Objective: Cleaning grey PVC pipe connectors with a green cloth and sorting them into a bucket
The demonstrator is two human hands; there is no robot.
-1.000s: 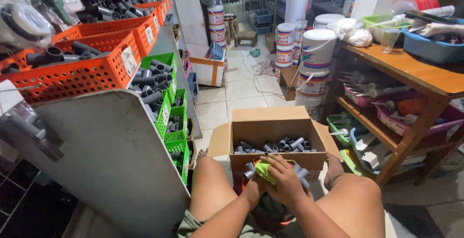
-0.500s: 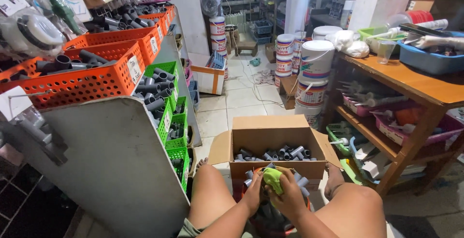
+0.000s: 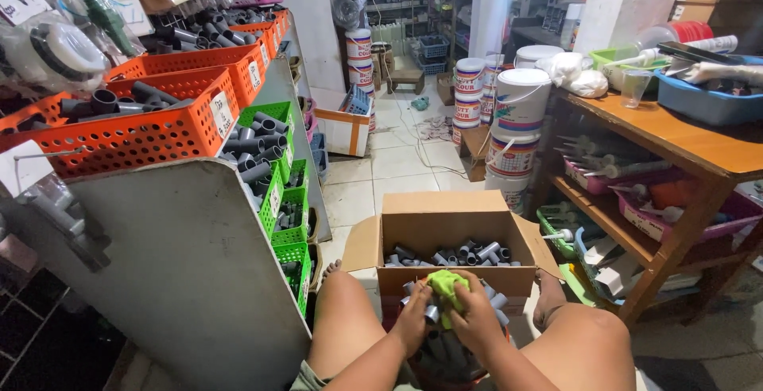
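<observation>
Fingers of the right hand (image 3: 477, 318) pinch a green cloth (image 3: 447, 286) around a grey pipe fitting (image 3: 431, 312), which the left hand (image 3: 415, 323) grips, just before the cardboard box (image 3: 445, 224) of fittings.

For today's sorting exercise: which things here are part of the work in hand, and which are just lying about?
In use: left hand, right hand, green cloth, grey pipe fittings, cardboard box.
Lying about: orange baskets, green baskets, paint buckets, wooden table.
</observation>
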